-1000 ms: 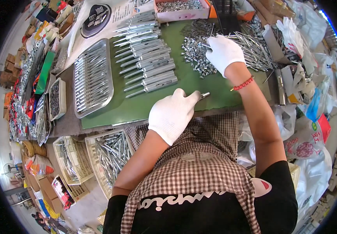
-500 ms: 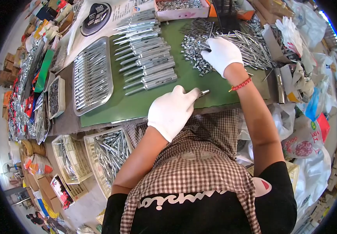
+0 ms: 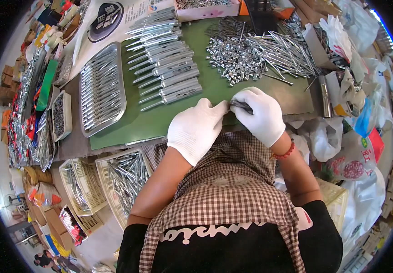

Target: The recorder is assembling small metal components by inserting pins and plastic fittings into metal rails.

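My left hand [image 3: 195,129], in a white glove, is closed near the front edge of the green mat [image 3: 135,129]. A short silver tube showed from its fingers a moment ago; the glove now hides it. Fingertip to fingertip with it, my gloved right hand [image 3: 262,116] is pinched closed. Something dark shows at its fingers, and I cannot make out what it holds. Beyond my hands lie a heap of small metal nuts [image 3: 232,57] and a pile of long thin metal rods [image 3: 285,54]. Left of them, pointed metal tools with thick cylindrical bodies [image 3: 180,93] lie in a column.
At the left is a metal tray [image 3: 123,86] of neatly laid metal pieces, beside a small white box [image 3: 71,113] of dark parts. A pink-sided box [image 3: 210,12] stands at the back. Plastic baskets [image 3: 101,166] with metal parts sit below the table's front edge.
My right hand has come back from the heap of nuts toward me and met my left hand at the mat's front. The silver tube end has gone from sight.
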Demonstrator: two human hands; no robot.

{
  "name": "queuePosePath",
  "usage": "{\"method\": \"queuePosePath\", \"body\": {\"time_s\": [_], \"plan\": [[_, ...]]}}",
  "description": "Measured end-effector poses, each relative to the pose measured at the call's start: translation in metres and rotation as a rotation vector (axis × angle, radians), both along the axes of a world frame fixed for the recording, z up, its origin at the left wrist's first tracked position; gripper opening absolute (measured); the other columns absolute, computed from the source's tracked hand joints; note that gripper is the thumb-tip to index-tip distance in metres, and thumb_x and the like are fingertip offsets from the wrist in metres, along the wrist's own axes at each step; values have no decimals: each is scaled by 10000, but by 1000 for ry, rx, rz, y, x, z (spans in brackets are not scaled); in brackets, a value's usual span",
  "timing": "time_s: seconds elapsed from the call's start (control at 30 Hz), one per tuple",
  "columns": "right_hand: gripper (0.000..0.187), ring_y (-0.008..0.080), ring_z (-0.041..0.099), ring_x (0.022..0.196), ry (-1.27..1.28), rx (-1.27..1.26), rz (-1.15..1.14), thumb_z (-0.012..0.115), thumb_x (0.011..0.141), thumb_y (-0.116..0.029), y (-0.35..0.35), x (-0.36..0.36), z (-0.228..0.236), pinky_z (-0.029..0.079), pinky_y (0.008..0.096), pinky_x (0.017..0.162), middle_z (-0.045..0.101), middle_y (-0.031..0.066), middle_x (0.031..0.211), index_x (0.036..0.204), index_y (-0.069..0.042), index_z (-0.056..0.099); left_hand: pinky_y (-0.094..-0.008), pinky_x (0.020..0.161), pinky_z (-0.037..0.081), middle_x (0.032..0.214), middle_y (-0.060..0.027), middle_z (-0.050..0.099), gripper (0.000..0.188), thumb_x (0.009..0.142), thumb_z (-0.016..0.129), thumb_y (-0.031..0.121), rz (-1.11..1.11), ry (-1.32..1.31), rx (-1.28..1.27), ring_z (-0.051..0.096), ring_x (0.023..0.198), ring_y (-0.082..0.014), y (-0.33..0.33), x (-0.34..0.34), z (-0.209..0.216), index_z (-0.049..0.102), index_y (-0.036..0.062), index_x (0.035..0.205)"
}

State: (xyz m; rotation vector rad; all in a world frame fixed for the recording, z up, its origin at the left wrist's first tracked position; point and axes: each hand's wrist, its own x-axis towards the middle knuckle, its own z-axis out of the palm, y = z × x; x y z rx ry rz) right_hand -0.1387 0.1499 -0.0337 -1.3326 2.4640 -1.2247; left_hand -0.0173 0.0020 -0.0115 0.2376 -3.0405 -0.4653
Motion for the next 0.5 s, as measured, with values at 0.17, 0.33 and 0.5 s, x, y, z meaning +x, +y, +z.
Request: {"method": "queuePosePath", "body": {"time_s": [0.17,0.33,0.5], "plan": [[100,309,658,790,17,-27,-49,709,813,-172,4,6,-1,530,400,679,661,91,905,887,-107,692,-419,608,519,879,-108,610,225,915,557,193,13,-2,22,634,699,-322,2,3,1,622,200,1130],[122,280,666,781,159,35,-125,703,817,-162,8,-19,7,529,358,698,667,103,857,903,-75,711,-421,597,512,847,-106,595,224,921,560,201,26,19,-2,629,690,-321,3,5,-1,623,214,1135],[155,308,660,823,273,204,-251,697,841,-196,-6,-46,2,529,385,720,663,93,925,958,-95,706,-426,583,505,821,-102,581,221,918,567,206,34,7,7,624,670,-320,4,4,-2,625,233,1130]]}}
